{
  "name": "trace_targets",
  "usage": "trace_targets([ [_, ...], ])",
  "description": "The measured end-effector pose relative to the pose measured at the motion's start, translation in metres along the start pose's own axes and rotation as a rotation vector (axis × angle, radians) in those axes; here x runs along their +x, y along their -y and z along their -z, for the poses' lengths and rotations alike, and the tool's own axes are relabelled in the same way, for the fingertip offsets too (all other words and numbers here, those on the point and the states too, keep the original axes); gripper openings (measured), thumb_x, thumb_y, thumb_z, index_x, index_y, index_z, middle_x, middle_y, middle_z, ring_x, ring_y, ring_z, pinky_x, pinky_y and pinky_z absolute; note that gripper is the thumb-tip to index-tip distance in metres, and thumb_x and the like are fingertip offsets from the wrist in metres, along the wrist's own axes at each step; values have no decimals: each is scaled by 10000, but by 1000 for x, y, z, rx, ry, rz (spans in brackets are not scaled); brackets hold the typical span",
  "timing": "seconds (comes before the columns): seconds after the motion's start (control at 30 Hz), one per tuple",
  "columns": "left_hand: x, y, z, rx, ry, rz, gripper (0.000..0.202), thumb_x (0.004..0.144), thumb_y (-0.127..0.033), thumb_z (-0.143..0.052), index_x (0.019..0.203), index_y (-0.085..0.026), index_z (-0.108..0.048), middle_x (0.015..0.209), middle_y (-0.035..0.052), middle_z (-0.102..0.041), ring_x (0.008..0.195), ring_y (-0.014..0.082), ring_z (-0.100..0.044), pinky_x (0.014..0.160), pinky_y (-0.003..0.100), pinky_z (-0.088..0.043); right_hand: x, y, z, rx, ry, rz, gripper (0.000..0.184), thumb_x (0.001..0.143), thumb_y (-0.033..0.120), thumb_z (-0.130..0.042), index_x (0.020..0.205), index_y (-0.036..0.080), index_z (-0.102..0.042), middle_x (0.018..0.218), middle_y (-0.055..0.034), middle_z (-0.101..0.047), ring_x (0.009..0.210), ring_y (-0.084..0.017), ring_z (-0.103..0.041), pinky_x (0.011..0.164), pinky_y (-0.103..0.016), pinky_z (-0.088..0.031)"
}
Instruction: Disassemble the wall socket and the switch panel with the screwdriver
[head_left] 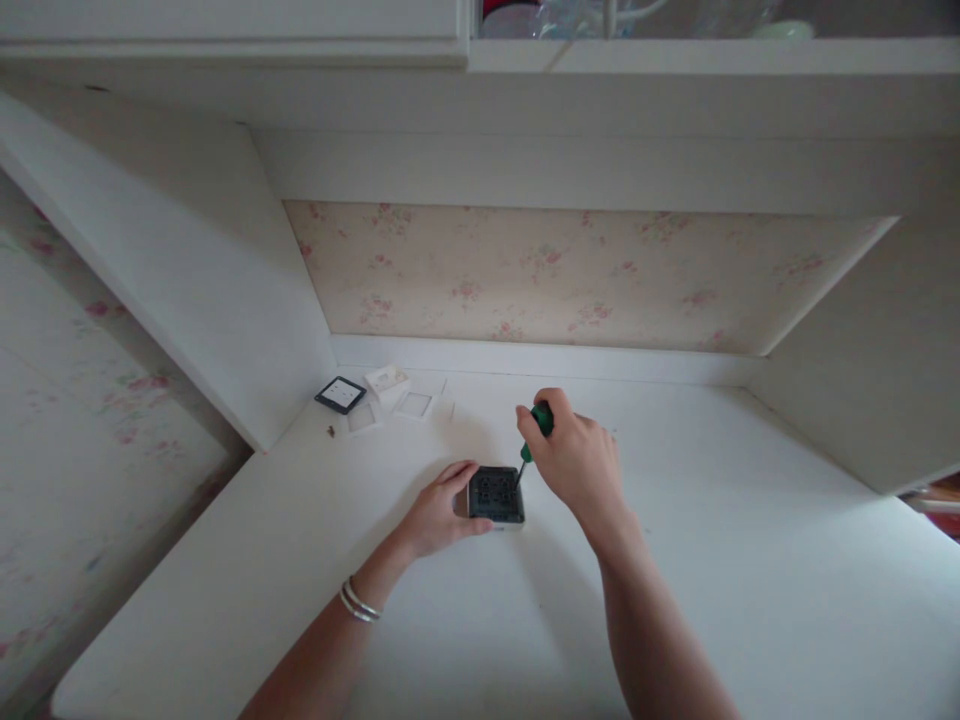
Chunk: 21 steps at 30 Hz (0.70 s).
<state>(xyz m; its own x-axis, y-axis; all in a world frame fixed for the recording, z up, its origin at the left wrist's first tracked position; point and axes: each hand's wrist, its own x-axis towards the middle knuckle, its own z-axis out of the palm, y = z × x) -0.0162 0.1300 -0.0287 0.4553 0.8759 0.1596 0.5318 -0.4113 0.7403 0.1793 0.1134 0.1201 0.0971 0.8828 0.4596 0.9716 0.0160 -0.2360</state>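
A square black wall socket point(496, 494) sits in a shallow white box on the white desk. My left hand point(441, 512) grips it from the left, fingers at the far corner and thumb along the near edge. In my right hand point(574, 455) is a screwdriver point(541, 420) with a green handle, fingers wrapped around it. Its metal shaft slants down, and the tip meets the socket's right side. Whether the tip sits in a screw is too small to tell.
At the desk's back left lie a black-framed plate point(340, 394), a small white box point(386, 383), white square frames point(415, 404) and tiny screws point(331, 431). Side panels point(172, 250) and an overhead cabinet point(232, 30) enclose the desk point(720, 560).
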Motion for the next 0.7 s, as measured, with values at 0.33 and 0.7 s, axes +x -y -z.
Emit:
trace_targets([
  [0.33, 0, 1, -1, -17, -8, -6, 840, 658, -489, -740, 1374, -204, -405, 1410, 66, -407, 1297, 261, -372, 1101, 353, -299, -4, 1, 7, 143, 111, 63, 230, 883, 359, -407, 1064, 217, -422, 699, -24, -648, 578, -195, -569, 536, -257, -218],
  [0.7, 1, 2, -2, -3, 2, 17, 858, 654, -506, -734, 1381, -202, -395, 1425, 69, -388, 1309, 268, -354, 1111, 368, -283, -3, 2, 8, 0, 32, 16, 196, 895, 331, -398, 1066, 268, -472, 695, 2, -659, 553, -188, -561, 522, -272, -164],
])
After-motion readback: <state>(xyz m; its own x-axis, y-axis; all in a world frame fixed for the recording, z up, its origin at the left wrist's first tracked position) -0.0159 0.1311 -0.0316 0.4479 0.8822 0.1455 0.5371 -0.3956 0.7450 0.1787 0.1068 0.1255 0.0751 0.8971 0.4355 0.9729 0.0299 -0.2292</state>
